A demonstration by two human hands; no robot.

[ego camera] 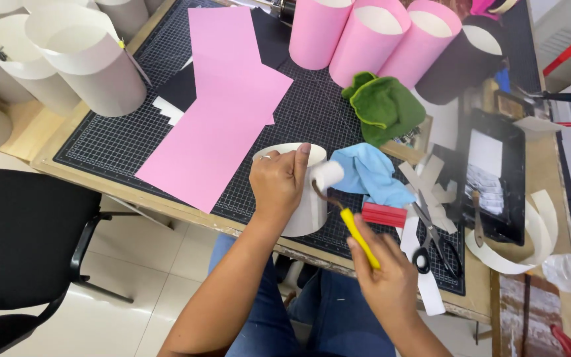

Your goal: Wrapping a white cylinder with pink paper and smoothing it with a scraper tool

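Right now your left hand point(277, 182) grips the white tube point(305, 198), right hand point(381, 274) closed on the yellow-handled roller point(328, 177); you're mid glue-coat, I'd say. Next needs roller pressed flat w/ even strokes.

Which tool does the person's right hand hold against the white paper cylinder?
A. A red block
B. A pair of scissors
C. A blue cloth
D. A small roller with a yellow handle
D: the right hand grips a roller by its yellow handle, its white head against the white cylinder that the left hand steadies; the scissors, red block and blue cloth lie untouched on the table.
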